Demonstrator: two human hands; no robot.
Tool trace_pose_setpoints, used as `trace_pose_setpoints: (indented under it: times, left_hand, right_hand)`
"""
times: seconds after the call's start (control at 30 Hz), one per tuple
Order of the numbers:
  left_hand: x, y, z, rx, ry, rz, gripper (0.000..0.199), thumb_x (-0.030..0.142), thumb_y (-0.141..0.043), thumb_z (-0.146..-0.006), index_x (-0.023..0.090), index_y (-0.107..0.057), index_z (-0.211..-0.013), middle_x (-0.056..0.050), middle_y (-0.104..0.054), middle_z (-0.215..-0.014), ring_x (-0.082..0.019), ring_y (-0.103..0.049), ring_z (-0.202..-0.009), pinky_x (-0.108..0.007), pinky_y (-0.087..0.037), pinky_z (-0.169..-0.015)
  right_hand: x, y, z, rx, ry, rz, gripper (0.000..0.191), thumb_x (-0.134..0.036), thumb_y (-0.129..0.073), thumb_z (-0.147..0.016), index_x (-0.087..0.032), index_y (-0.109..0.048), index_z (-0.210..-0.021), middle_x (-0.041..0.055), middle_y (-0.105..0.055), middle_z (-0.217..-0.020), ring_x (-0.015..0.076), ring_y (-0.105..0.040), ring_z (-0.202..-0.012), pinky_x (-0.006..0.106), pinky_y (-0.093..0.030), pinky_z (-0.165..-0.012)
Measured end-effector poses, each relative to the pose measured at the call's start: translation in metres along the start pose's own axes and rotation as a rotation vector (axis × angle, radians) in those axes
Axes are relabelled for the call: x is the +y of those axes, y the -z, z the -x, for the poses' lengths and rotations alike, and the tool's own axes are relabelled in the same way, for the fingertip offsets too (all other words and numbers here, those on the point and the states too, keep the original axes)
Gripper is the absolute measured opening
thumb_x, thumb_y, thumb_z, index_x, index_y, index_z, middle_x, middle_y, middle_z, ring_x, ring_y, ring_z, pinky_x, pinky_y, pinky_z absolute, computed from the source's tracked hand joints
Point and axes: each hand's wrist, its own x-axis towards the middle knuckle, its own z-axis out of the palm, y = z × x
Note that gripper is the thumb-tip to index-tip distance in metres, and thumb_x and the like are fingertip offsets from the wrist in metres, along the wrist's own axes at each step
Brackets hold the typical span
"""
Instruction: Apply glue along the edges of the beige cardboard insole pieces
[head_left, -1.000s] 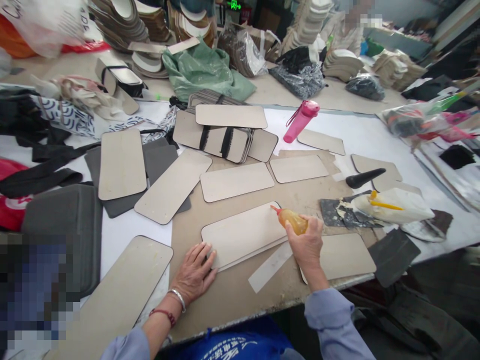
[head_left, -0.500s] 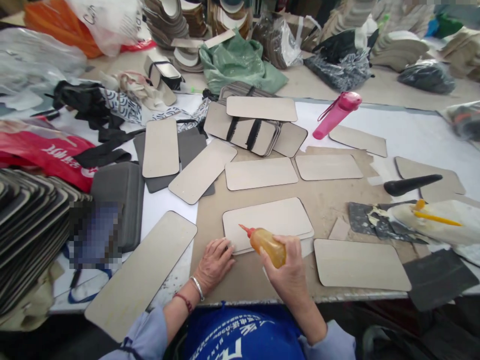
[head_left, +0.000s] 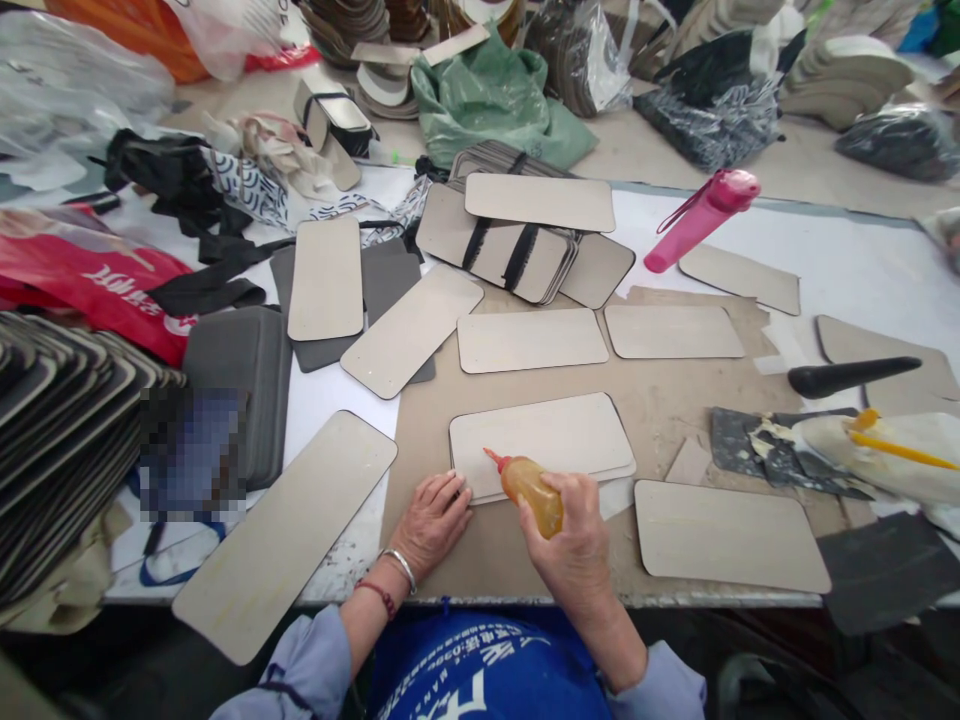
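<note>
My right hand (head_left: 570,535) is wrapped round a squeeze bottle (head_left: 534,495) of amber liquid, tilted with its red nozzle pointing left. The nozzle tip is over the front left part of a beige rounded panel (head_left: 540,432); I cannot tell whether it touches. That panel lies slightly askew on another beige one, whose front edge shows beneath it. My left hand (head_left: 431,520) rests flat on the table, fingertips at the panels' left front corner, holding nothing.
More beige panels (head_left: 532,340) lie around, with a strapped stack (head_left: 517,255) behind. A pink bottle (head_left: 701,220), a black-handled tool (head_left: 855,376) and a white container with a yellow stick (head_left: 877,445) stand or lie to the right. Dark panels (head_left: 67,450) are piled at left.
The camera view has shifted slightly, so things at the right and back appear moved. Both hands keep nearly the same pose, the squeeze bottle still held over the panel.
</note>
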Motion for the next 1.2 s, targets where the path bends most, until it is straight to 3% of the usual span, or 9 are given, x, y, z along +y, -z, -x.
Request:
trace_pose_setpoints:
  times: [0.43, 0.67, 0.9, 1.2]
  left_hand:
    - [0.001, 0.004, -0.004, -0.029, -0.017, 0.007, 0.028, 0.013, -0.056, -0.083, 0.015, -0.056, -0.111, -0.011, -0.061, -0.110, -0.025, -0.053, -0.110, -0.041, -0.046, -0.091]
    - [0.000, 0.002, -0.003, -0.015, -0.039, -0.016, 0.026, 0.014, -0.055, -0.084, 0.016, -0.057, -0.110, -0.011, -0.061, -0.109, -0.025, -0.055, -0.107, -0.041, -0.045, -0.090]
    - [-0.001, 0.001, -0.003, 0.005, -0.056, -0.019, 0.026, 0.014, -0.055, -0.084, 0.015, -0.057, -0.109, -0.012, -0.062, -0.107, -0.026, -0.056, -0.105, -0.042, -0.046, -0.088]
    - [-0.002, 0.000, -0.002, 0.032, -0.068, -0.005, 0.025, 0.014, -0.054, -0.084, 0.013, -0.057, -0.109, -0.013, -0.062, -0.106, -0.026, -0.056, -0.104, -0.042, -0.047, -0.087]
  right_hand:
    - [0.091, 0.046, -0.015, 0.238, -0.215, 0.330, 0.026, -0.038, -0.056, -0.076, -0.021, -0.050, -0.096, 0.0064, -0.051, -0.089, 0.0224, -0.052, -0.084, 0.035, -0.050, -0.067]
    - [0.111, 0.057, -0.022, 0.299, -0.300, 0.400, 0.028, -0.038, -0.057, -0.076, -0.020, -0.050, -0.095, 0.0083, -0.052, -0.091, 0.0244, -0.052, -0.084, 0.036, -0.048, -0.063]
    - [0.090, 0.046, -0.016, 0.280, -0.256, 0.300, 0.025, -0.036, -0.056, -0.077, -0.021, -0.049, -0.095, 0.0069, -0.051, -0.090, 0.0230, -0.052, -0.082, 0.037, -0.049, -0.063]
    - [0.009, 0.009, -0.001, 0.065, -0.125, -0.027, 0.028, -0.016, -0.055, -0.074, -0.022, -0.047, -0.101, 0.0046, -0.047, -0.092, 0.0190, -0.052, -0.084, 0.036, -0.051, -0.074]
